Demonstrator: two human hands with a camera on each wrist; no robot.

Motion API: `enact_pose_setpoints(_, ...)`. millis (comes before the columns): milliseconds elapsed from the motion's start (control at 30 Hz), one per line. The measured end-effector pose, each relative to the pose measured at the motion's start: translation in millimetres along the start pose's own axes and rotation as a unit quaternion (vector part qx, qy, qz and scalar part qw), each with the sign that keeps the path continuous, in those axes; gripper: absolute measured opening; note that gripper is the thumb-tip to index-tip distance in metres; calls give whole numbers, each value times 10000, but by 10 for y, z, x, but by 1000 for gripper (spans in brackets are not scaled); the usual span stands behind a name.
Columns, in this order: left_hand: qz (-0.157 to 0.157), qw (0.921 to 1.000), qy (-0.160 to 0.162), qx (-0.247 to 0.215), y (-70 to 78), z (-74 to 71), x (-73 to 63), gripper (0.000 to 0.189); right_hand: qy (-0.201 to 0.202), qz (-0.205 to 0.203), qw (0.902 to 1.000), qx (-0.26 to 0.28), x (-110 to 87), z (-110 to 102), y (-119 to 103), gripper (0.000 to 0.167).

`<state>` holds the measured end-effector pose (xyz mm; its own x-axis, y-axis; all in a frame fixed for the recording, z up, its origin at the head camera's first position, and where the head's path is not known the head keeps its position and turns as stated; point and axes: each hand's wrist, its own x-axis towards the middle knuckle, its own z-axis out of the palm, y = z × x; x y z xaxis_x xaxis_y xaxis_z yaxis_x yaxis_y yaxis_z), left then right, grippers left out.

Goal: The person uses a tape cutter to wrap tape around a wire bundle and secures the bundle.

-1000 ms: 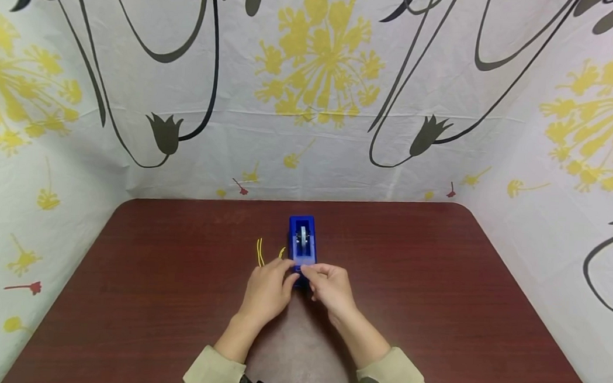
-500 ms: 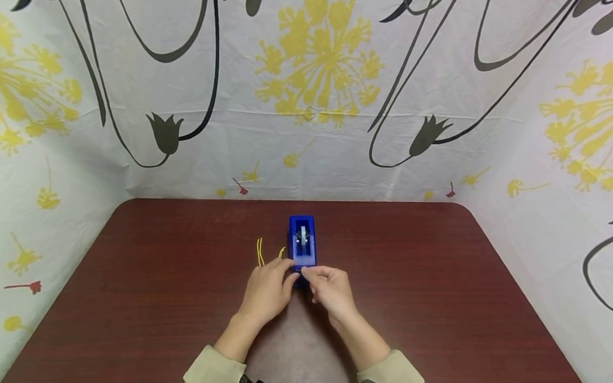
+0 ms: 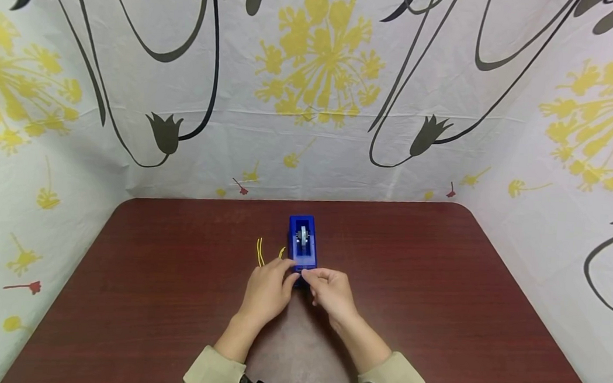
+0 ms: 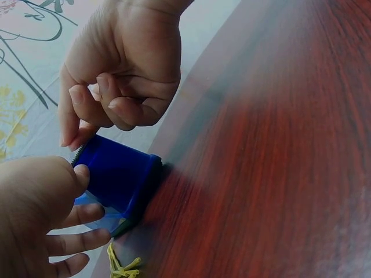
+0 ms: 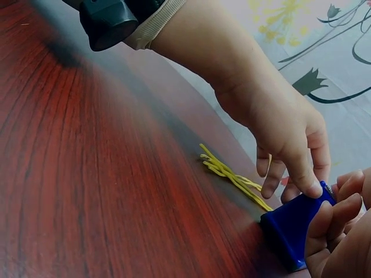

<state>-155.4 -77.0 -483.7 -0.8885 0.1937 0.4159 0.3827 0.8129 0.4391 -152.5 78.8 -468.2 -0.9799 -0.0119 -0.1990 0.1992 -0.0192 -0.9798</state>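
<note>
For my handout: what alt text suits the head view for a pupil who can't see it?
A left hand and right hand work at the near end of a blue tape dispenser on a reddish-brown table. Yellow strands lie left of the dispenser; flower-patterned cloth hangs behind.

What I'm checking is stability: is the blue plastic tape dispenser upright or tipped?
Upright: the tape dispenser sits on the reddish-brown wood-grain table, its open well facing up.

White sheeting (image 3: 307, 177), perhaps cloth, printed with yellow and grey flowers (image 3: 323, 46), hangs around three sides of a dark red table (image 3: 427, 281). Pale glare (image 3: 299, 355) dulls its near middle.
</note>
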Motion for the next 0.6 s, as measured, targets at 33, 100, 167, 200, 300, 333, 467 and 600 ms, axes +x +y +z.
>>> enact_pose_setpoints(33, 3, 10000, 6, 2, -1, 0, -1, 23, 2, 9, 10000, -3, -1, 1, 2, 27)
enact_pose_setpoints(100, 6, 10000, 15, -1, -1, 0, -2, 23, 14, 28, 10000, -15, -3, 1, 8, 27)
enact_pose_setpoints(167, 9, 10000, 26, -6, -2, 1, -3, 23, 31, 54, 10000, -31, -5, 0, 12, 27)
enact_pose_setpoints(200, 7, 10000, 37, -9, -3, 2, -2, 23, 35, 59, 10000, -35, -6, -1, 14, 27)
enact_pose_setpoints(300, -3, 10000, 53, -20, -5, 4, -3, 22, 30, 72, 10000, -37, -11, -4, 21, 27)
enact_pose_setpoints(333, -6, 10000, 55, -12, -5, 4, -3, 22, 20, 68, 10000, -28, -14, -5, 23, 27)
enact_pose_setpoints(467, -23, 10000, 39, -1, 0, 2, -6, 22, 5, 62, 10000, 7, -35, -5, 30, 27)
enact_pose_setpoints(600, -43, 10000, 23, 11, 5, 3, -8, 22, 41, 115, 9999, 71, -52, -2, 30, 25)
